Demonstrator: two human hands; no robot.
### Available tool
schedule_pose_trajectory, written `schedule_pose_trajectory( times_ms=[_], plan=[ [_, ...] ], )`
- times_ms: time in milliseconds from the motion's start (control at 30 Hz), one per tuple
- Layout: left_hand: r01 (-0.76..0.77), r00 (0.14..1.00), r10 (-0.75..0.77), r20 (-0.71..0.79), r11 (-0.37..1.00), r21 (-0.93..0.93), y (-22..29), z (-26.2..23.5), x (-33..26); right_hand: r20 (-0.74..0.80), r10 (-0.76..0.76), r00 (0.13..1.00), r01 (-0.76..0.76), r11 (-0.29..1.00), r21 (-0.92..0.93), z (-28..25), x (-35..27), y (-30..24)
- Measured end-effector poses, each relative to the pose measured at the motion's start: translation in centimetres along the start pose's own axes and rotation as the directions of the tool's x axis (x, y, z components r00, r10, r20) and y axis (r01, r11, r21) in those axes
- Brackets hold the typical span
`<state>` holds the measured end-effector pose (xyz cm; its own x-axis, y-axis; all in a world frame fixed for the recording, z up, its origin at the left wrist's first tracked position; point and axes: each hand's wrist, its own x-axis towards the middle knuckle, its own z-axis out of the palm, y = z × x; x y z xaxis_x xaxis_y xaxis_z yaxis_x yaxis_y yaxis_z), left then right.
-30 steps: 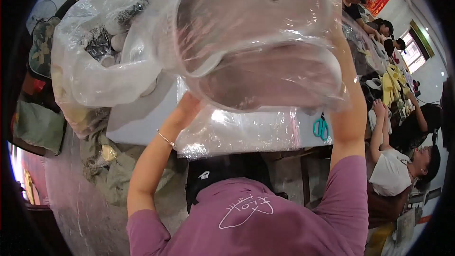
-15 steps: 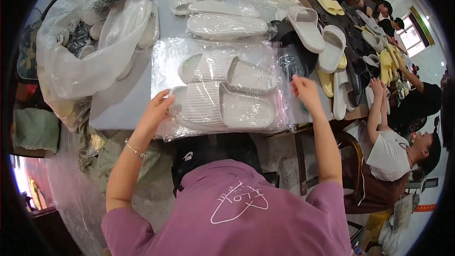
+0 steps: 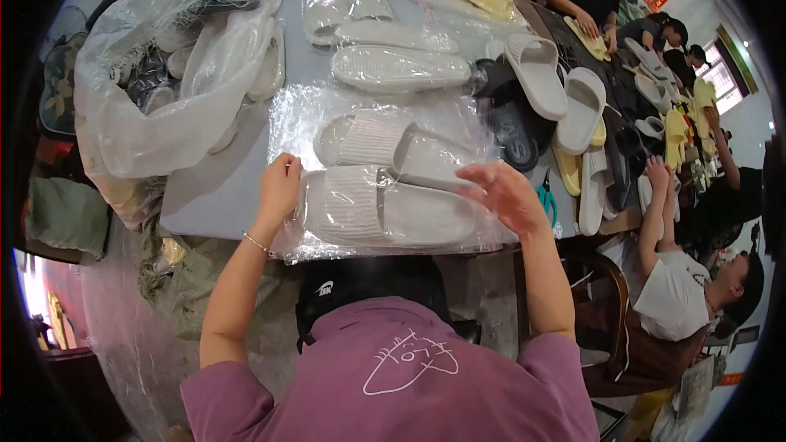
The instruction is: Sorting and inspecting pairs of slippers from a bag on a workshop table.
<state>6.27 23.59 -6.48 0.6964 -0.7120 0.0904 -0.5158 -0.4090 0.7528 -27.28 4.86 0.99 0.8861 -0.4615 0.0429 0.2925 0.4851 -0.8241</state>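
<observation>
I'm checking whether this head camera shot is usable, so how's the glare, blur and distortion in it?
Head view: light glares off the clear plastic bag over the white slippers; the right hand is smeared by motion, while the left hand is sharper; the table edge bows with the fisheye lens, and the corners are black; the window at upper right is bright.

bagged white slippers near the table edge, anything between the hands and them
Only the clear plastic bag that wraps the white slippers. The left hand rests on the bag's left edge; the right hand lies over its right side. Nothing else stands between.
</observation>
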Motion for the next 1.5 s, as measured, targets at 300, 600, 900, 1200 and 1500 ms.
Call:
schedule_pose_trajectory(
  times_ms=[300, 600, 900, 1200, 1500],
  plan=[
    [0.086, 0.996, -0.077, 0.055, 0.980, -0.182, -0.4, 0.2, 0.2, 0.394, -0.085, 0.915, 0.389, -0.066, -0.919, -0.7, 7.7, 4.3],
    [0.211, 0.975, -0.220, -0.018, 0.954, -0.215, 1.2, -2.7, 0.3, 0.287, -0.092, 0.953, 0.269, -0.170, -0.948, -1.1, 5.9, 4.7],
    [0.073, 0.992, -0.084, -0.098, 0.991, -0.111, -2.2, -2.6, 0.9, -0.317, -0.554, 0.770, -0.279, 0.155, -0.948, -1.9, -11.4, -6.3],
    [-0.258, 0.933, 0.219, -0.286, 0.961, -0.104, -0.7, -0.9, -0.9, 0.005, -0.388, 0.922, -0.016, -0.049, -0.999, 11.2, 5.9, 4.0],
    [-0.003, 0.989, 0.026, -0.147, 0.987, 0.158, -0.3, -0.6, -1.9, -0.317, -0.406, 0.857, -0.400, -0.137, -0.906, 0.0, 3.8, 6.5]
  ],
)
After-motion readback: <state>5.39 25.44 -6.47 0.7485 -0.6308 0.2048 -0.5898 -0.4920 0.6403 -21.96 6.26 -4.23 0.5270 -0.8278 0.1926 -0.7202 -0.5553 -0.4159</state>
